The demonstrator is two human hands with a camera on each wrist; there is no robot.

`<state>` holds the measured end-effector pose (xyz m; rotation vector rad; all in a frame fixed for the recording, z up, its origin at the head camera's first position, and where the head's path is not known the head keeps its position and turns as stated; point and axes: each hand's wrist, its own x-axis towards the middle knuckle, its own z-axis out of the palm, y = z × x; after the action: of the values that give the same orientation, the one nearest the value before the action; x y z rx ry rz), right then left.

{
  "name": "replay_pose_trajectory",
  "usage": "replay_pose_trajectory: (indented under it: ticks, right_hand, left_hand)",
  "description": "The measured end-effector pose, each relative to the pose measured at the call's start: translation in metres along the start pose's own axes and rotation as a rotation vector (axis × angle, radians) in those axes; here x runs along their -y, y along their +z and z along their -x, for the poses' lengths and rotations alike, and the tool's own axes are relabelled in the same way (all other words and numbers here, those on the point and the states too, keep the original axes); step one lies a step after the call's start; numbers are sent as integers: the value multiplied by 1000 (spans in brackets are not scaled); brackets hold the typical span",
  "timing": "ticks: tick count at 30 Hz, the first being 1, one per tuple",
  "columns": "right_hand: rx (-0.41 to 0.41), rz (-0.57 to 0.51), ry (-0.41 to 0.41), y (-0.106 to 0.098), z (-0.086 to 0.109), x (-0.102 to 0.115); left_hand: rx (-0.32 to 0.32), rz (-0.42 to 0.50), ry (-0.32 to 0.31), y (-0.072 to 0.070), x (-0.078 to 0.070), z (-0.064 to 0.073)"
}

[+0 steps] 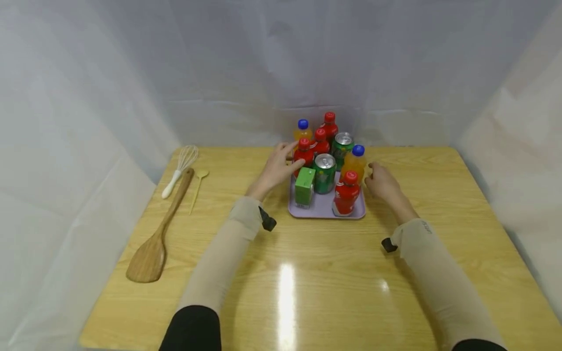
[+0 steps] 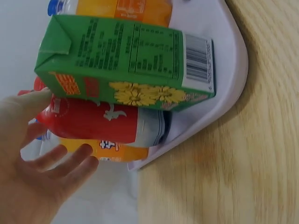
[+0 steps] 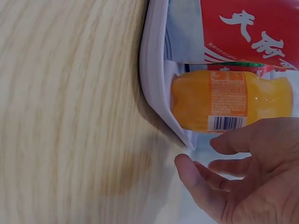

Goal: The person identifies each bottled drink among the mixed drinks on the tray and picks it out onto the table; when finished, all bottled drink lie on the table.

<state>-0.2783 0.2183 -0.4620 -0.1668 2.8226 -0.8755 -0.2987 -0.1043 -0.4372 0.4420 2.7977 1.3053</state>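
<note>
On a lilac tray [image 1: 322, 212] stand several drinks. My left hand [image 1: 277, 168] reaches in at the tray's left side, its thumb and fingers spread about a red bottle [image 1: 304, 155]. In the left wrist view, the thumb lies at that bottle's neck; the other fingers stand apart from it. A green carton [image 2: 112, 58] is just in front. My right hand [image 1: 383, 183] is beside the tray's right edge, fingers loosely bent and holding nothing. Closest to it is an orange drink bottle [image 3: 229, 100] with a blue cap [image 1: 358, 150]. Another red bottle [image 1: 346, 195] stands at the front right corner.
Two green cans [image 1: 324, 175] and more bottles fill the tray's middle and back. To the left on the wooden table [image 1: 333, 282] lie a whisk [image 1: 177, 173], a wooden spatula [image 1: 153, 248] and a small yellow spoon [image 1: 199, 183]. A pale curtain [image 1: 263, 73] hangs behind the table.
</note>
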Motion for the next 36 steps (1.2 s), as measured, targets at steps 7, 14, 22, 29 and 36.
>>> replay_pose_trajectory:
  ticks: [7, 14, 22, 29, 36]
  right_hand:
    - [39, 4, 11, 7, -3, 0]
    - [65, 20, -17, 13, -3, -2]
    - [63, -16, -30, 16, -3, -3]
    - [79, -48, -7, 17, -3, -2]
    - [110, -107, 18, 18, -2, -2]
  left_hand:
    - [45, -1, 61, -4, 3, 0]
    - [56, -1, 96, 0, 9, 1]
    - [36, -6, 143, 1, 18, 2]
    - [58, 22, 146, 1, 18, 1]
    - [21, 3, 167, 3, 18, 4]
